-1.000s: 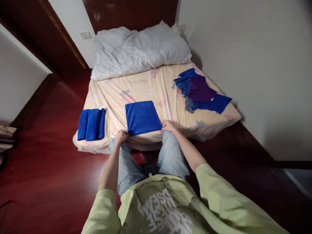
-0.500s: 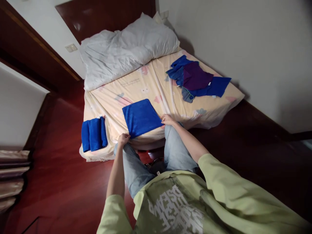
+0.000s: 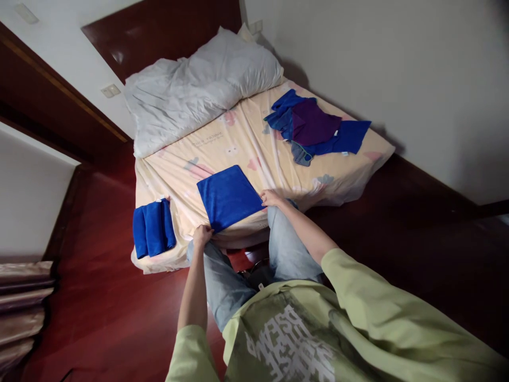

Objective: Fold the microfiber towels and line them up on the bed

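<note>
A blue cloth (image 3: 230, 197), folded to a flat rectangle, lies at the near edge of the bed. My left hand (image 3: 202, 234) pinches its near left corner. At the near right corner, my right hand (image 3: 271, 198) has its fingers closed on the cloth. Left of it, rolled blue cloths (image 3: 154, 227) sit side by side near the bed's corner. A loose pile on the right side of the bed holds a purple cloth (image 3: 314, 123) over a blue cloth (image 3: 353, 137) and other bluish ones.
The bed (image 3: 214, 146) has a cream patterned sheet. A large grey-white bedding bundle (image 3: 202, 87) lies at its head, before a dark wooden headboard (image 3: 159, 34). Walls stand on the right and left. A striped curtain (image 3: 24, 313) hangs at lower left above the red floor (image 3: 107, 302).
The view has shifted slightly. Both hands keep their hold on the near corners of the flat blue cloth, which looks much the same.
</note>
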A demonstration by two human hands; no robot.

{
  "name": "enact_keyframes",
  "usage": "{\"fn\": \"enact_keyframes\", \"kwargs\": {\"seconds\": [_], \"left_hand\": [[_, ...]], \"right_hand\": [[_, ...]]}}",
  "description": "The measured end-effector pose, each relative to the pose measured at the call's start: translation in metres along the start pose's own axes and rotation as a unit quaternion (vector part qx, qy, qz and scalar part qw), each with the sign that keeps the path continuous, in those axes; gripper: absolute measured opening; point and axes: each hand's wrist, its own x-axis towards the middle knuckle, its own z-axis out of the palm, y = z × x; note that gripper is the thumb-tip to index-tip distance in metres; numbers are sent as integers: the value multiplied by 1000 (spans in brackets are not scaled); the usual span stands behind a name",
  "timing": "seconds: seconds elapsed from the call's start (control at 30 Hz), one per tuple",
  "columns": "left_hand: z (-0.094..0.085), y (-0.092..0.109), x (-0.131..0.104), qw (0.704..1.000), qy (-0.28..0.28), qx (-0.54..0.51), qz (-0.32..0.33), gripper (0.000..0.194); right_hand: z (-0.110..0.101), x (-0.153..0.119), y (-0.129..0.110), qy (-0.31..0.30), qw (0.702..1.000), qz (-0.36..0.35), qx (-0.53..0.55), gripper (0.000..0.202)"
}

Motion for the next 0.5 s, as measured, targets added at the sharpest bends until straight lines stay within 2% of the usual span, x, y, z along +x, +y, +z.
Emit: {"fn": "enact_keyframes", "kwargs": {"seconds": [0.17,0.27,0.33,0.4,0.5], "left_hand": [[1,1,3,1000,19,-16,14,26],[4,-1,9,995,57,-49,59,39],[4,-3,14,990,90,-56,93,39],[4,-3,19,986,110,-56,112,34],[6,2,23,985,125,-45,114,35]], "right_hand": [[2,7,1,3,1000,0,-27,46],[3,10,2,4,999,6,-41,50],[4,10,1,4,999,4,-48,55],[4,7,-1,28,998,-23,-50,55],[5,-5,-8,102,986,-121,-56,43]]}}
